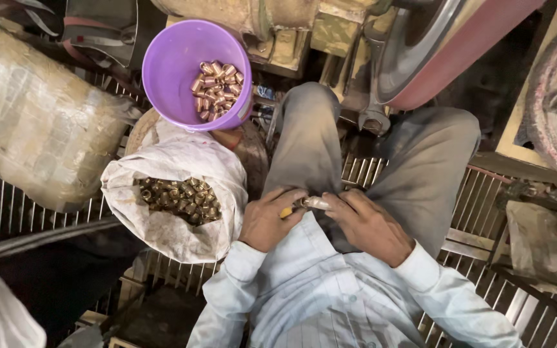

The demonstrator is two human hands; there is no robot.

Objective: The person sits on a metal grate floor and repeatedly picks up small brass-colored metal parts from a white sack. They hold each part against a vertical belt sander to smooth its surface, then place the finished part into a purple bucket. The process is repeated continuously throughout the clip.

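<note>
My left hand (pixel 267 219) and my right hand (pixel 365 224) meet over my lap, both closed around a small metal piece (pixel 314 203) with a yellow-handled tool (pixel 286 211) under the left fingers. To my left an open white sack (pixel 175 174) holds many dull brass fittings (pixel 178 198). Beyond it a purple bucket (pixel 172 64) contains a pile of shinier copper-coloured fittings (pixel 217 89). I sit with knees in grey trousers apart.
A big wrapped bundle (pixel 33 122) lies at the left on a metal grating (pixel 20 212). A machine with a large red-rimmed wheel (pixel 433 51) stands ahead of my knees. Clutter and a plastic bag (pixel 536 232) sit at the right.
</note>
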